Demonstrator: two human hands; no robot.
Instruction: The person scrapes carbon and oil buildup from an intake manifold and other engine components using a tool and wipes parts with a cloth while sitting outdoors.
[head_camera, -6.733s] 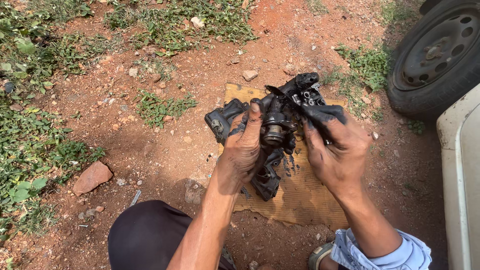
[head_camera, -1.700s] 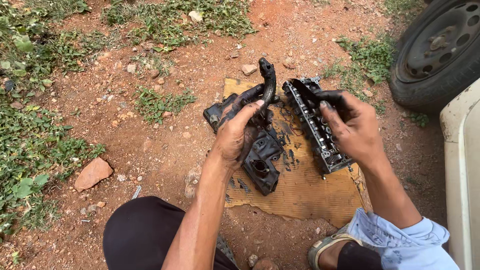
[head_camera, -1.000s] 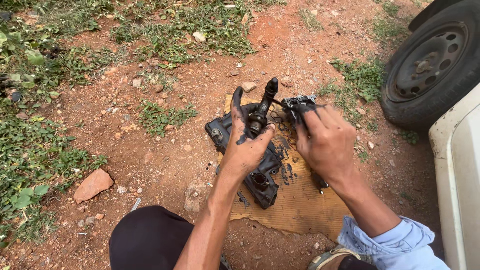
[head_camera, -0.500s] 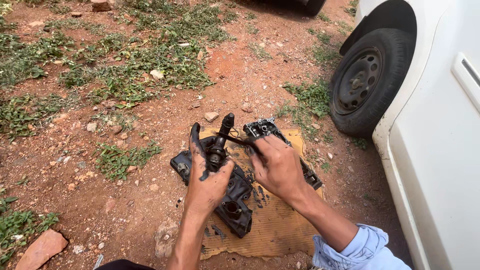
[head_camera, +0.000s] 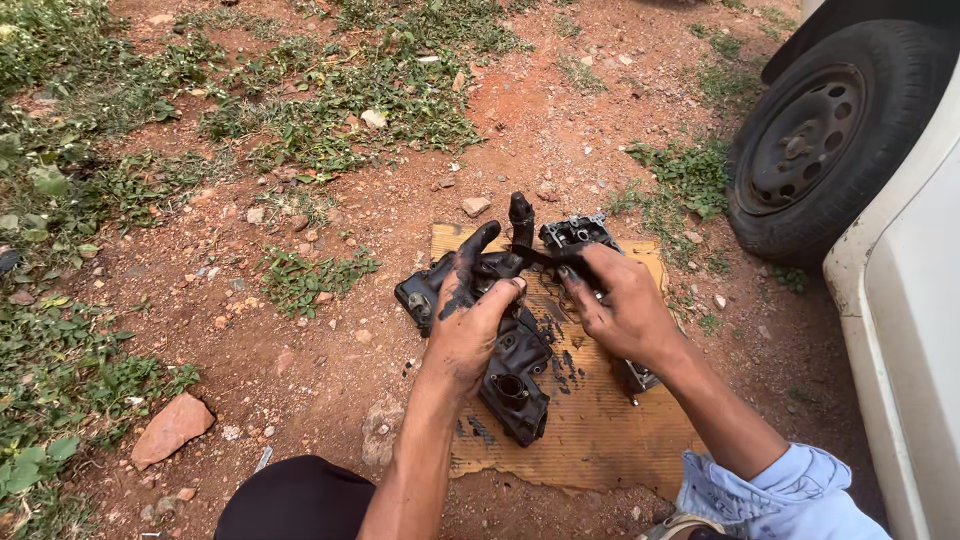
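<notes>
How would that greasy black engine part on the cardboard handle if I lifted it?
The black part looks like rigid moulded or cast material, so probably stiff. Grease blackens the left hand, so it is likely slippery. Its long, uneven shape suggests it may tip in one hand; the right hand could steady it.

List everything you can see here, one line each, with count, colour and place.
engine cover: one, black and greasy, on the cardboard, under the left hand
black tube: one, upright, above the left hand's fingers
metal part: one, dark grey, partly hidden under the right hand
cardboard: one sheet, tan and oil-stained, flat on the dirt
stone: one large, reddish, lower left; smaller pale ones scattered about
grass: green patches, top and left
wheel: one, black, top right
car body: white, right edge
left hand: one, oily, on the engine cover
right hand: one, oily, on the metal part; blue sleeve
</notes>
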